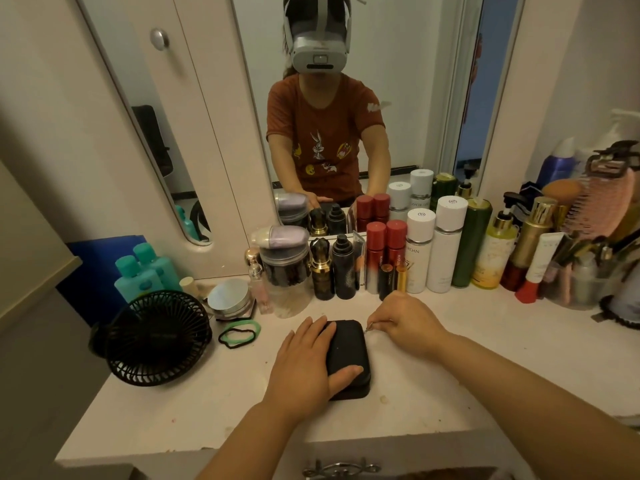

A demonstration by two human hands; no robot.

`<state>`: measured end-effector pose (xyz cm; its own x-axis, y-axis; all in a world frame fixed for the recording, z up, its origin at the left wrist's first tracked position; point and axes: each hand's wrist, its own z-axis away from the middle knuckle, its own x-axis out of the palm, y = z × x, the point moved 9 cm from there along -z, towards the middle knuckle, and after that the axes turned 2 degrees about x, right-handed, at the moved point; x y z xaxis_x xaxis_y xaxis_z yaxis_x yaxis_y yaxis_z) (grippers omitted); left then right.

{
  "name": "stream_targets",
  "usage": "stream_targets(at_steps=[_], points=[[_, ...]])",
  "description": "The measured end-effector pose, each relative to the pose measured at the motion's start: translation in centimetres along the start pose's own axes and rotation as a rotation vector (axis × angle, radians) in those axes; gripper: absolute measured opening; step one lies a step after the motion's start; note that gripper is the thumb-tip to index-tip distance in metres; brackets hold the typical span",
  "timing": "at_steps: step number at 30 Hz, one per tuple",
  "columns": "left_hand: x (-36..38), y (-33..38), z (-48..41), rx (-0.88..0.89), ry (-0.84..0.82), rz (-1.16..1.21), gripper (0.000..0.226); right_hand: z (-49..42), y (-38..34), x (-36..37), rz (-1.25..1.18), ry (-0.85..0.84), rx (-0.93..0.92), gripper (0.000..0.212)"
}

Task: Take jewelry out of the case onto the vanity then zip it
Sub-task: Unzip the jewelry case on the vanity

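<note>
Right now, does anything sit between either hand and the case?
Nothing visible does. The left hand rests on the black case; the right hand pinches the zipper pull at its far right corner.

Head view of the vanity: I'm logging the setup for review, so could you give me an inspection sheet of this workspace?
Surface: pale vanity top, a few small specks on it.
Job's things: black case lies at the middle, lid down; no jewelry seen outside it.
Clutter: black fan and hair ties to the left; bottles lined along the back.
Hands: left hand presses flat on the case; right hand pinches the zipper pull at its far right corner.
Cables: nothing seen.
Surroundings: mirror behind the bottles; drawer handle below the front edge.
</note>
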<state>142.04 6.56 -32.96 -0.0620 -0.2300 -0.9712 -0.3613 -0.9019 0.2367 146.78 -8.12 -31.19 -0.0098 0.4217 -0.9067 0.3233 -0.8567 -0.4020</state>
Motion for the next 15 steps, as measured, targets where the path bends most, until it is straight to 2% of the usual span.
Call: stream_targets(at_steps=[6, 8, 11, 15], points=[[0.2, 0.0, 0.0, -0.009, -0.006, 0.013, 0.101, 2.8, -1.5, 0.2, 0.028, -0.055, -0.025, 0.026], [0.2, 0.0, 0.0, -0.009, -0.011, 0.014, 0.095, 4.2, -2.0, 0.3, 0.032, -0.045, -0.017, 0.028], [0.1, 0.1, 0.0, -0.004, -0.009, 0.02, 0.077, 6.3, -2.5, 0.6, 0.017, 0.009, -0.009, 0.03], [0.1, 0.2, 0.1, 0.002, -0.007, 0.022, 0.074, 8.7, -2.8, 1.1, -0.02, 0.141, 0.011, 0.029]])
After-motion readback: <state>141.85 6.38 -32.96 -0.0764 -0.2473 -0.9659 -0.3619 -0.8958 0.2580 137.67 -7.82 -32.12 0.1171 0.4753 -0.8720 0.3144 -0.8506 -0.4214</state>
